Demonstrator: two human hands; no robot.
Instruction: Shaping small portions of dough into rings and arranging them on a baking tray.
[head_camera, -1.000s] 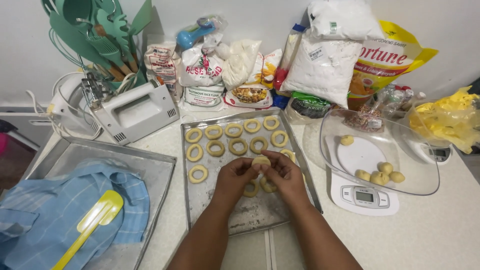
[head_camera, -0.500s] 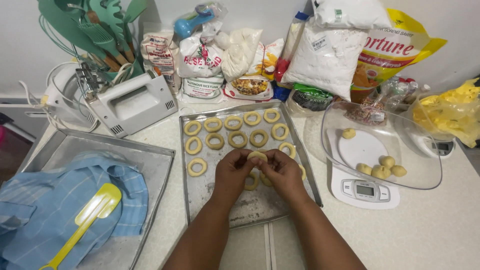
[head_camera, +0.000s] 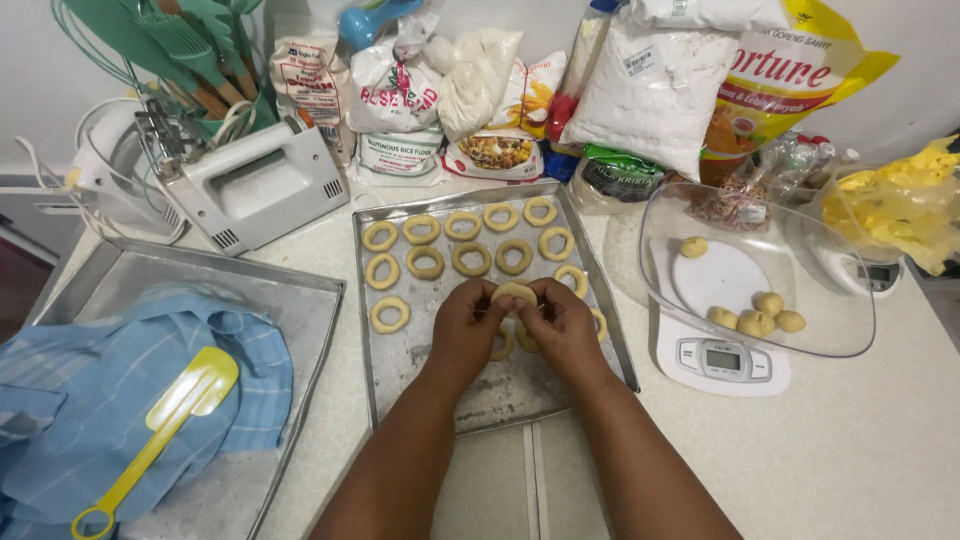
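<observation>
A metal baking tray (head_camera: 520, 390) lies in the middle of the counter with several pale dough rings (head_camera: 472, 258) in rows on it. My left hand (head_camera: 462, 330) and my right hand (head_camera: 562, 328) meet over the tray's middle. Between their fingertips they pinch one dough ring (head_camera: 514, 292), curved into a loop. More rings lie partly hidden under my hands.
A clear bowl (head_camera: 850, 320) with several dough balls (head_camera: 756, 322) sits on a white kitchen scale (head_camera: 722, 362) at the right. A second tray (head_camera: 310, 300) at the left holds a blue cloth (head_camera: 130, 400) and yellow spatula (head_camera: 165, 420). A hand mixer (head_camera: 250, 185) and flour bags (head_camera: 395, 100) stand behind.
Both hands have stayed over the tray's middle, still working the same dough ring. The camera view has shifted slightly.
</observation>
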